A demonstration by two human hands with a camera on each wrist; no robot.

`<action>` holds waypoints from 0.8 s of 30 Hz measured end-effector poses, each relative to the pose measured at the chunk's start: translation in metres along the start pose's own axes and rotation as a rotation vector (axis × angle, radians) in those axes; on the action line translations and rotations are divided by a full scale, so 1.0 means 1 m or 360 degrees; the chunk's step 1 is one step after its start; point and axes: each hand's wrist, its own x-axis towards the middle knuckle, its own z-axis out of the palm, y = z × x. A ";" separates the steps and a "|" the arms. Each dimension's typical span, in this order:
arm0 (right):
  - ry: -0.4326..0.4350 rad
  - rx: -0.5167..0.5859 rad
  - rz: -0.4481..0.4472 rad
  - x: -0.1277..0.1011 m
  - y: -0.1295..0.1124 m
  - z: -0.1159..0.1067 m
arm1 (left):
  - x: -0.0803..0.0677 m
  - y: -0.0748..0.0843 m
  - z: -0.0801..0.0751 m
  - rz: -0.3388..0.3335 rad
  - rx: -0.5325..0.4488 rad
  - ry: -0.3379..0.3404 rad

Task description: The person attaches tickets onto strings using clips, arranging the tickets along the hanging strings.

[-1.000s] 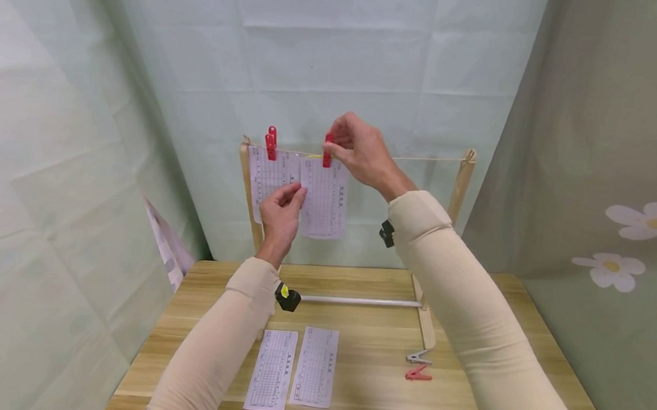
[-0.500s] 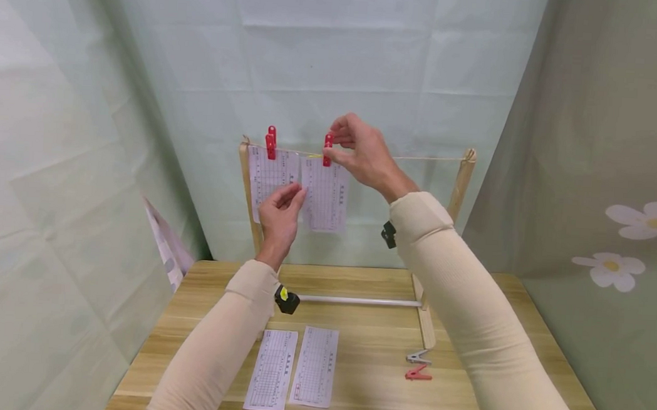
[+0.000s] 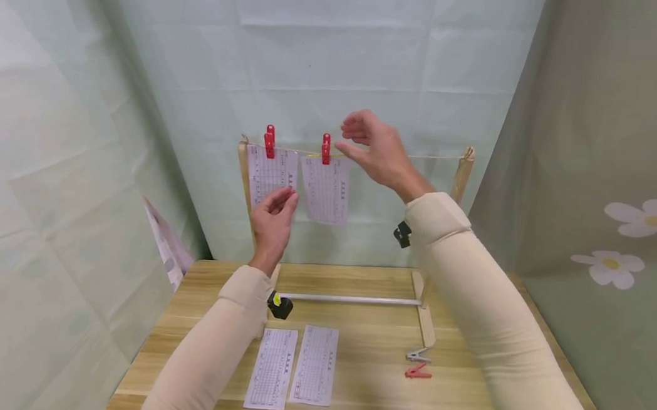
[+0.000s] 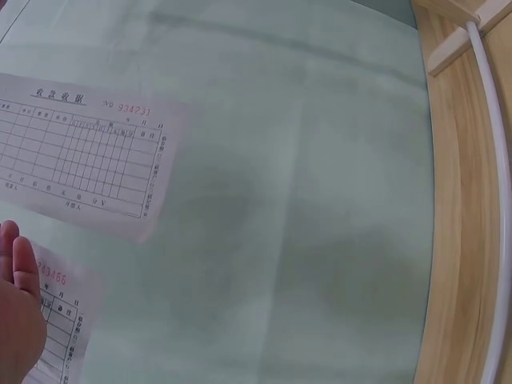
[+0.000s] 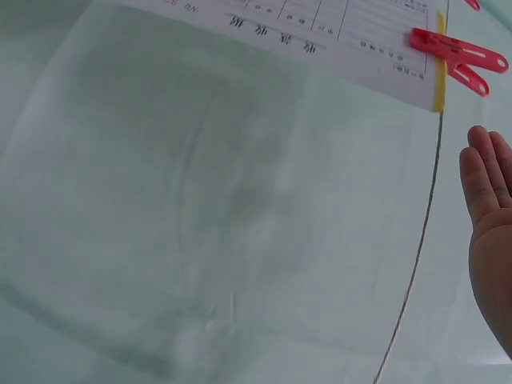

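The right hand (image 3: 384,151) hovers just right of a red clip (image 3: 325,149) pegging a printed receipt slip (image 3: 326,195) to a string line (image 3: 422,157), as I follow from a distance. Its fingers are extended, thumb spread well away, and it grips nothing; I see a gap between hand and clip, whose nose bites over the yellow strip (image 5: 441,80) at the slip's top edge. To the left, the left hand (image 3: 273,223) hangs before another pegged slip (image 3: 268,173), fingers loosely bent, with nothing visible in its hold; whether a fingertip brushes the paper I cannot tell.

I judge the step in hand to be leaving the right-hand hanging slip secure. To do it well, I would draw the right hand toward the near side, fingers wide, so no knuckle snags the clip or plucks the string, and hold the left clear of both sheets, since thin paper could twist on a single clip. I would check the bite before turning to the table (image 3: 371,333), where a third slip (image 3: 271,369) and a fourth slip (image 3: 315,366) lie near left, a grey clip (image 3: 418,355) and a spare red clip (image 3: 418,371) near right.
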 end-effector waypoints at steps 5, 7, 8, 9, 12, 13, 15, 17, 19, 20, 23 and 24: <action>0.0026 0.0033 -0.0021 -0.008 0.003 -0.009 | -0.001 -0.001 -0.002 0.0033 0.0011 -0.0016; 0.0031 0.0046 -0.0026 -0.012 0.004 -0.012 | -0.003 -0.001 -0.002 0.0032 0.0010 -0.0019; 0.0032 0.0049 -0.0027 -0.015 0.005 -0.013 | -0.003 -0.002 -0.002 0.0031 0.0005 -0.0019; 0.0034 0.0042 -0.0031 -0.018 0.007 -0.014 | -0.003 -0.002 -0.002 0.0031 -0.0002 -0.0016; 0.0032 0.0040 -0.0030 -0.027 0.011 -0.018 | -0.004 -0.002 -0.002 0.0040 -0.0025 -0.0011; 0.0035 0.0038 -0.0026 -0.030 0.012 -0.019 | -0.004 -0.003 -0.002 0.0045 -0.0033 -0.0009; 0.0043 0.0037 -0.0013 -0.037 0.015 -0.022 | -0.004 -0.003 -0.003 0.0057 -0.0042 -0.0014; 0.0053 0.0038 -0.0010 -0.043 0.018 -0.025 | -0.004 -0.004 -0.003 0.0062 -0.0039 -0.0024; 0.0058 0.0045 -0.0012 -0.049 0.022 -0.028 | -0.004 -0.005 -0.004 0.0063 -0.0034 -0.0034; 0.0056 0.0044 -0.0017 -0.052 0.024 -0.029 | -0.004 -0.005 -0.005 0.0057 -0.0025 -0.0041; 0.0053 0.0059 -0.0032 -0.061 0.028 -0.032 | -0.004 -0.005 -0.008 0.0042 -0.0015 -0.0051; 0.0055 0.0059 -0.0028 -0.065 0.030 -0.033 | -0.005 -0.005 -0.009 0.0038 -0.0007 -0.0054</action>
